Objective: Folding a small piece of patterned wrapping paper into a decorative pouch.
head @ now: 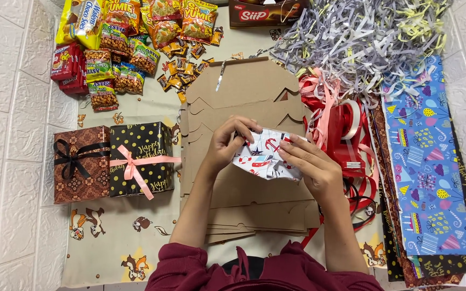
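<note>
Both hands hold a piece of white wrapping paper printed with red and blue nautical shapes, above a stack of flat brown cardboard box blanks. My left hand pinches the paper's upper left edge with bent fingers. My right hand grips its right side, fingers lying over the top. Part of the paper is hidden under the right hand. Dark red sleeves show at the bottom of the view.
Two wrapped gift boxes sit at left, a brown one with black ribbon and a black dotted one with pink ribbon. Snack packets lie at upper left. Shredded paper, red ribbon and blue patterned sheets fill the right.
</note>
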